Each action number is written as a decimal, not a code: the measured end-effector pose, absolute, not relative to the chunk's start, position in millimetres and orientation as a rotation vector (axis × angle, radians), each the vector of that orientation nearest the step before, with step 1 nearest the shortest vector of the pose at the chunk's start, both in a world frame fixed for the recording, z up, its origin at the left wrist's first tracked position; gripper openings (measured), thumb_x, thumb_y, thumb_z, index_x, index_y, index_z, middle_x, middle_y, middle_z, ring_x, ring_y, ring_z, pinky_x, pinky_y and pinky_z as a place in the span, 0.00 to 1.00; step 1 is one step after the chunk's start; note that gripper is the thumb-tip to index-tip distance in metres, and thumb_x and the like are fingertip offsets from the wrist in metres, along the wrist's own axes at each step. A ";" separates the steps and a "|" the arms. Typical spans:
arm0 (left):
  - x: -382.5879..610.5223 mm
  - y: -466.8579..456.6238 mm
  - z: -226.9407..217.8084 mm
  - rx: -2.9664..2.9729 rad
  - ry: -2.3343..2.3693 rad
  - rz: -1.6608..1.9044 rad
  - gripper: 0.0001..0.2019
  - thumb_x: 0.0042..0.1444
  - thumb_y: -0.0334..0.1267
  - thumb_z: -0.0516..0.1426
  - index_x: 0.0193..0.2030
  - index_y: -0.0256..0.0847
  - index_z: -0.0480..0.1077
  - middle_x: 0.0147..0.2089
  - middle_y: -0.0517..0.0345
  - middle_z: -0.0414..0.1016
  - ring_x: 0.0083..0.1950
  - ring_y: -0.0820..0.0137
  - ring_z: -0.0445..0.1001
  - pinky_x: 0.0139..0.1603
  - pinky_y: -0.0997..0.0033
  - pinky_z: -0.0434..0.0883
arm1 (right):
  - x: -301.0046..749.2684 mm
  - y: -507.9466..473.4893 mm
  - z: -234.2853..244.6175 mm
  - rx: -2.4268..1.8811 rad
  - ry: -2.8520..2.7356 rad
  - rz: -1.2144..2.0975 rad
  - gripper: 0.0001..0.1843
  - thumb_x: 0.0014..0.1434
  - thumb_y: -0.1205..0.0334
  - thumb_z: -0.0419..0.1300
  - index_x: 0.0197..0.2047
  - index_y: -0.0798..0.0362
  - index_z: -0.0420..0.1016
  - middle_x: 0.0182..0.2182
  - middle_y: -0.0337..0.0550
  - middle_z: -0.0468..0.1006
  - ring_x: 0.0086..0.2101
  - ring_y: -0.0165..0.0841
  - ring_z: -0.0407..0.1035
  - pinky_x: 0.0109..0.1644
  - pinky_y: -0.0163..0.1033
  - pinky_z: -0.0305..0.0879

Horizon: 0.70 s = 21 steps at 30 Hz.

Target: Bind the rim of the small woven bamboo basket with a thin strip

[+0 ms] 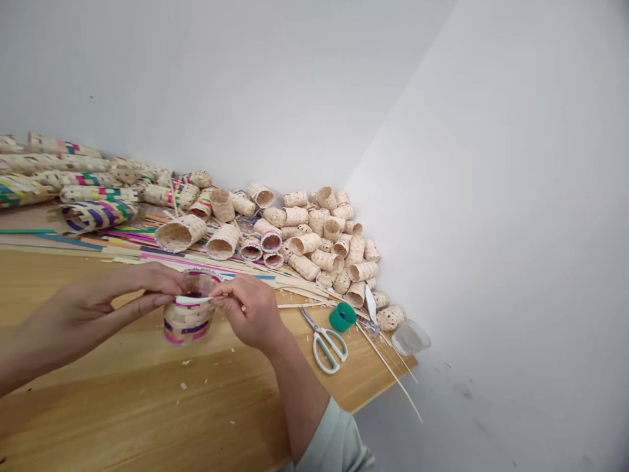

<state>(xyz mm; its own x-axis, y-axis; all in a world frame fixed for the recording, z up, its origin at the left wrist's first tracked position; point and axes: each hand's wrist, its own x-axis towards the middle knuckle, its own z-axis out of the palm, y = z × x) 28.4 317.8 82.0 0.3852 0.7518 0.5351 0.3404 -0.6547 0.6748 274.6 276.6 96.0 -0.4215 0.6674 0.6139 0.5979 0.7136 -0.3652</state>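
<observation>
A person's two bare hands work at a small woven basket (pixel 188 322) held just above a wooden surface (pixel 147 406), near its front edge and in front of the person. The left hand (pixel 130 296) comes in from the left, its grip closed on the basket's near rim, thumb above and fingers below. The right hand (pixel 251 310) meets it from the other side, its grip pinched tight on one end of a pale strip (pixel 194 300) that lies flat across the basket's open mouth. Pink and purple bands run around the basket's lower half.

To the right of the hands, white-handled scissors (pixel 327 344) lie on the surface with the blades closed, a green ring (pixel 343 316) just beside them and a clear plastic cup (pixel 410 336) at the surface's far corner. Behind, a heap of plain little baskets (pixel 319 242) is piled into the corner where two white walls meet. Longer woven tubes (pixel 93 216) with coloured stripes are stacked along the back at the left, and loose flat strips (pixel 147 248), plain and dyed, lie spread in front of them. Small offcuts are scattered on the wood below the hands.
</observation>
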 end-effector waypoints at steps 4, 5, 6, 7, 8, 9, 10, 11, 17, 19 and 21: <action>20.5 320.3 80.9 2.395 0.698 1.192 0.13 0.60 0.50 0.57 0.39 0.62 0.84 0.44 0.58 0.86 0.45 0.62 0.82 0.48 0.66 0.78 | 278.1 279.7 94.8 -0.933 -2.276 -0.092 0.14 0.74 0.60 0.55 0.43 0.53 0.81 0.36 0.45 0.81 0.40 0.32 0.73 0.48 0.35 0.68; 21.2 319.3 80.8 2.392 0.699 1.167 0.13 0.60 0.49 0.56 0.39 0.62 0.84 0.45 0.58 0.86 0.45 0.62 0.82 0.47 0.67 0.78 | 278.4 281.4 93.0 -0.940 -2.298 -0.099 0.13 0.74 0.60 0.56 0.44 0.53 0.82 0.36 0.45 0.81 0.40 0.31 0.73 0.48 0.35 0.68; 22.6 317.8 80.8 2.367 0.718 1.146 0.13 0.60 0.49 0.56 0.39 0.61 0.84 0.45 0.58 0.86 0.46 0.61 0.82 0.48 0.67 0.77 | 278.5 283.0 90.9 -0.947 -2.317 -0.099 0.13 0.74 0.61 0.56 0.44 0.53 0.82 0.36 0.44 0.82 0.40 0.31 0.73 0.48 0.34 0.68; 24.5 315.9 80.9 2.331 0.745 1.133 0.13 0.60 0.50 0.56 0.39 0.61 0.84 0.46 0.58 0.86 0.47 0.61 0.82 0.49 0.67 0.77 | 278.6 284.4 88.9 -0.954 -2.333 -0.093 0.13 0.73 0.61 0.56 0.44 0.53 0.82 0.37 0.44 0.82 0.41 0.31 0.73 0.49 0.34 0.68; 26.8 314.3 81.0 2.296 0.775 1.130 0.12 0.60 0.50 0.57 0.38 0.60 0.84 0.46 0.58 0.86 0.47 0.61 0.82 0.50 0.67 0.76 | 278.6 285.5 87.1 -0.962 -2.346 -0.087 0.12 0.73 0.61 0.56 0.45 0.53 0.82 0.38 0.44 0.82 0.41 0.31 0.74 0.49 0.34 0.68; 29.1 313.1 80.9 2.274 0.798 1.133 0.12 0.59 0.51 0.58 0.37 0.60 0.84 0.45 0.59 0.86 0.47 0.62 0.82 0.50 0.67 0.76 | 278.7 286.2 85.5 -0.969 -2.357 -0.081 0.12 0.73 0.62 0.56 0.45 0.53 0.82 0.38 0.44 0.82 0.42 0.30 0.74 0.50 0.34 0.68; 31.4 312.7 80.6 2.278 0.803 1.135 0.11 0.58 0.51 0.59 0.36 0.59 0.84 0.43 0.58 0.86 0.45 0.62 0.82 0.49 0.67 0.76 | 278.9 286.6 84.3 -0.974 -2.368 -0.075 0.12 0.73 0.63 0.56 0.45 0.52 0.82 0.39 0.44 0.82 0.42 0.30 0.74 0.50 0.34 0.68; 33.5 313.1 80.1 2.314 0.789 1.127 0.11 0.57 0.52 0.59 0.35 0.59 0.84 0.41 0.58 0.86 0.43 0.62 0.82 0.46 0.68 0.77 | 279.3 286.8 83.3 -0.975 -2.381 -0.068 0.12 0.73 0.63 0.56 0.46 0.52 0.82 0.39 0.43 0.82 0.42 0.30 0.74 0.50 0.34 0.67; 36.5 316.8 73.8 2.523 0.686 1.075 0.12 0.58 0.47 0.57 0.33 0.57 0.83 0.36 0.58 0.86 0.38 0.64 0.82 0.39 0.71 0.75 | 279.9 283.1 84.1 -1.005 -2.437 -0.055 0.12 0.73 0.63 0.57 0.45 0.52 0.83 0.37 0.44 0.81 0.41 0.32 0.73 0.45 0.35 0.66; 33.0 314.4 70.7 2.424 0.785 1.112 0.10 0.58 0.49 0.59 0.35 0.57 0.83 0.36 0.60 0.85 0.37 0.64 0.81 0.37 0.72 0.74 | 278.0 280.2 87.6 -1.007 -2.367 0.000 0.12 0.73 0.62 0.56 0.45 0.53 0.82 0.38 0.44 0.82 0.41 0.32 0.73 0.47 0.35 0.67; 29.4 311.4 66.9 2.285 0.917 1.110 0.11 0.58 0.53 0.59 0.39 0.57 0.82 0.39 0.61 0.85 0.39 0.63 0.81 0.38 0.71 0.74 | 276.4 277.0 91.7 -0.979 -2.285 0.109 0.12 0.74 0.62 0.56 0.44 0.53 0.81 0.39 0.43 0.82 0.42 0.31 0.74 0.50 0.34 0.68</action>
<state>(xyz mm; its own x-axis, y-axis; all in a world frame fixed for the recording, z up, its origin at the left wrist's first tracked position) 29.4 311.4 66.9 0.4590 0.7221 0.5175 0.3716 -0.6852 0.6265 276.4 277.0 91.7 -0.5165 0.6751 0.5268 0.6219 0.7186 -0.3112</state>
